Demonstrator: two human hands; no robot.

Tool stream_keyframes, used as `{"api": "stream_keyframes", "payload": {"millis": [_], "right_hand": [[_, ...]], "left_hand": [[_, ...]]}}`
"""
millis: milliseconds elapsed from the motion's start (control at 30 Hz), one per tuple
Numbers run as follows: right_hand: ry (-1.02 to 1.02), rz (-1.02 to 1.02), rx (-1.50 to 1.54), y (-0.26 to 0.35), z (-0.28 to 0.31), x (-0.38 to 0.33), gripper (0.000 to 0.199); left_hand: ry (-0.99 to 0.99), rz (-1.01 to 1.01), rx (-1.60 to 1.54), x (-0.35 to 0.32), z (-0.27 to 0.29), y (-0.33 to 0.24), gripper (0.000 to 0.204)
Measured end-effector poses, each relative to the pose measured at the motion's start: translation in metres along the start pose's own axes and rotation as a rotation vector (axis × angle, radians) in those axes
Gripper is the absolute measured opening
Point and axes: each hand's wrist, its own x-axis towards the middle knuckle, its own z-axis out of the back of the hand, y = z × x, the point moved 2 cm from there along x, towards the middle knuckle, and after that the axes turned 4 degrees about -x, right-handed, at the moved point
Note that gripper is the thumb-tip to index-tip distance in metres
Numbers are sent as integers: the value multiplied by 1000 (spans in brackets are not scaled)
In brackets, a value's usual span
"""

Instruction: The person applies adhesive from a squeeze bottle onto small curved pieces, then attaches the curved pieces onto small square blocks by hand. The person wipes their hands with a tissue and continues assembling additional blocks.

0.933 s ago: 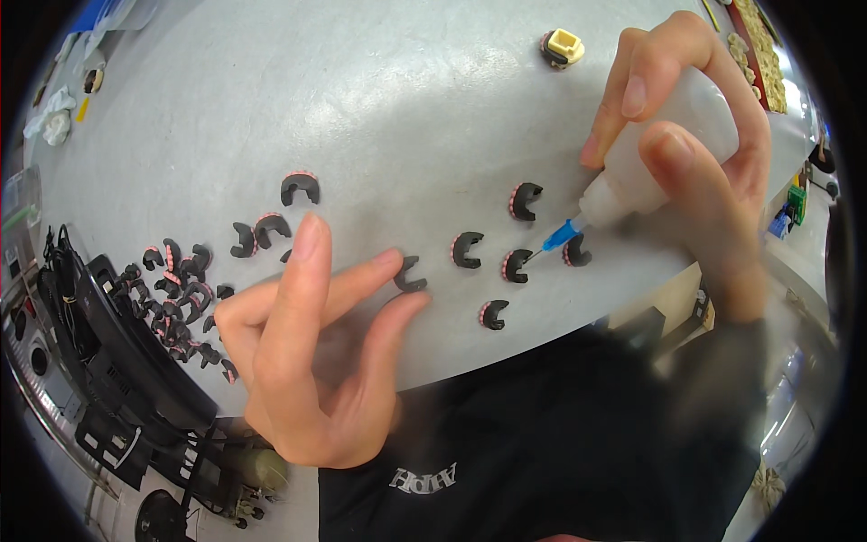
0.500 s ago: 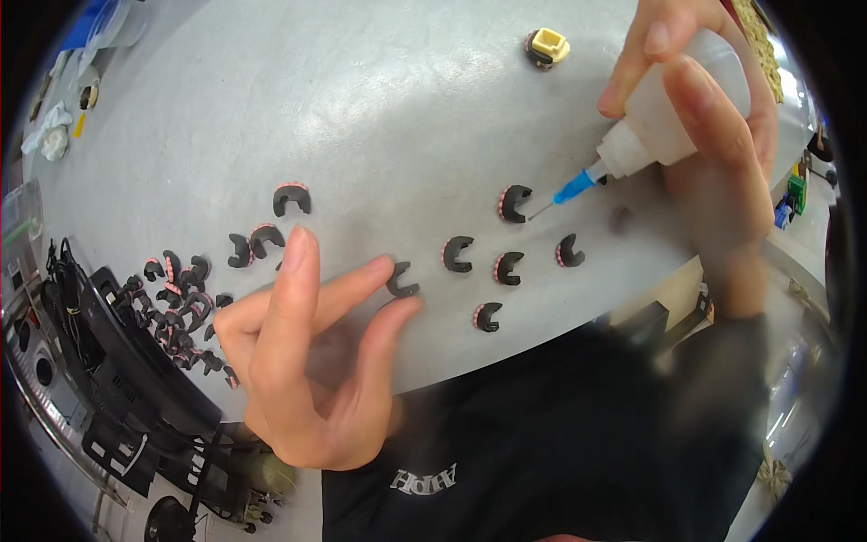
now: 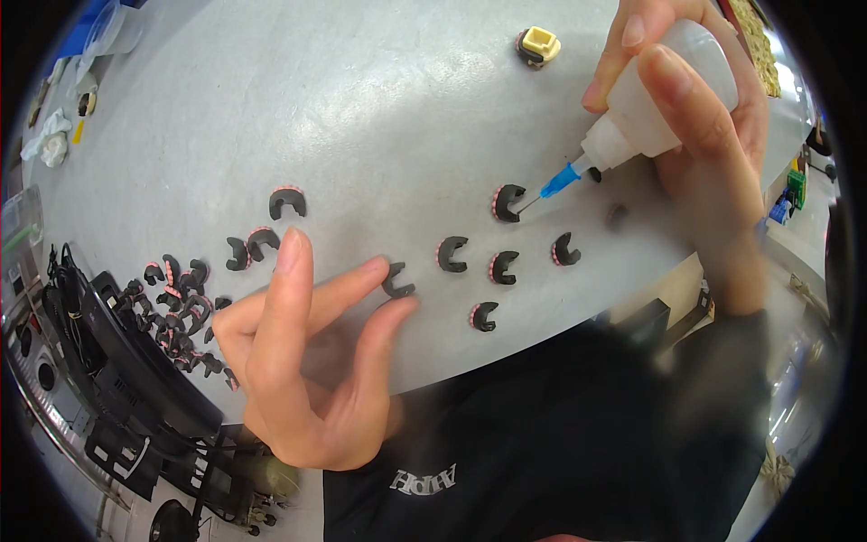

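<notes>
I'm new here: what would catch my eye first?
Probably the right hand at upper right, holding a translucent bottle whose blue-hubbed needle points at a dark C-shaped piece. Next, the left hand left of centre, its fingertips bracketing another piece. Farther left, similar pieces lie clustered on the table.

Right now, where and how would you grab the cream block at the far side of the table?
I'd pinch the upper rim of the cream block, coming from above and left: its square opening faces up, and the rim stands proud of the dark curved piece around its left side. The right hand, holding the squeeze bottle, crowds the right.
</notes>
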Motion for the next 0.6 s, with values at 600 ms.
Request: {"api": "stream_keyframes", "payload": {"millis": [600], "right_hand": [[22,186,45,9,5,-3,28]], "left_hand": [[-69,2,-49,1,-3,-3,63]]}}
